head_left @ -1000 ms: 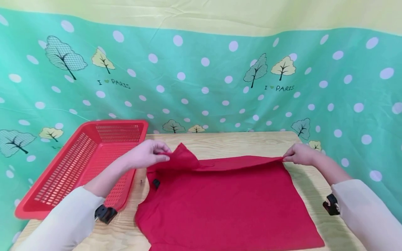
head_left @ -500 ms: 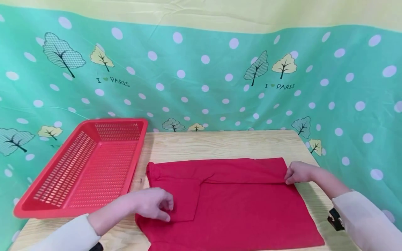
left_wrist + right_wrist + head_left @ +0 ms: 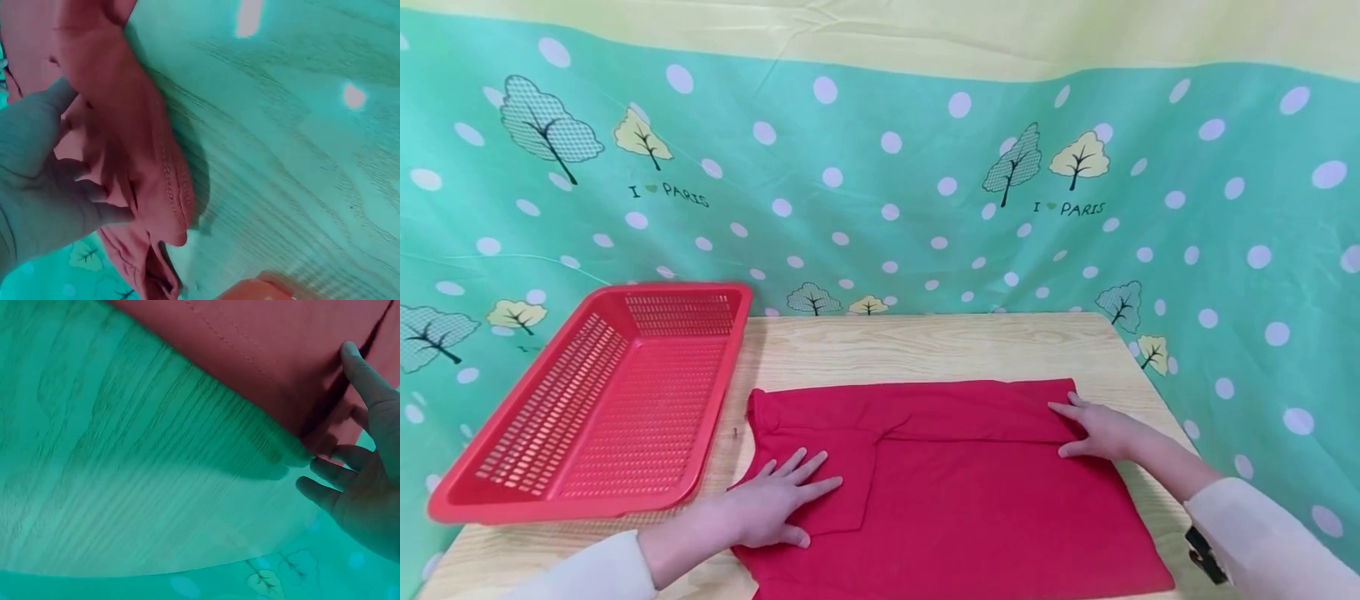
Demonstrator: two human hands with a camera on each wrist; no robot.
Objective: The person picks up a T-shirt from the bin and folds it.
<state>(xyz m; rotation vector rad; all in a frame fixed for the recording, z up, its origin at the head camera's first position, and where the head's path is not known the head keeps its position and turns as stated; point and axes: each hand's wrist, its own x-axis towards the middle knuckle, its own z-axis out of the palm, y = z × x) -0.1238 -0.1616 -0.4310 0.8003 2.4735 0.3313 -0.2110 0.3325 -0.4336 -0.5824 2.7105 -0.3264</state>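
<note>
A red T-shirt point(image 3: 955, 483) lies spread on the wooden table point(image 3: 925, 346), its far edge folded toward me into a band and its sleeve folded in at the left. My left hand point(image 3: 782, 500) lies flat with fingers spread on the folded sleeve. Fingers extended, my right hand point(image 3: 1093, 429) presses the folded band at the shirt's right end. In the left wrist view the red cloth point(image 3: 150, 162) bunches beside my left hand point(image 3: 37, 181). The right wrist view shows the right hand point(image 3: 362, 456) by the shirt's edge point(image 3: 262, 356).
A red perforated plastic basket point(image 3: 595, 400) stands on the table's left side, partly overhanging the edge. A green dotted curtain point(image 3: 887, 183) with tree prints hangs behind the table. Bare wood lies beyond the shirt.
Both hands brought the shirt's far edge and sleeve down toward me, let go, and now lie flat on the fold. The left hand moved from the collar to the near left.
</note>
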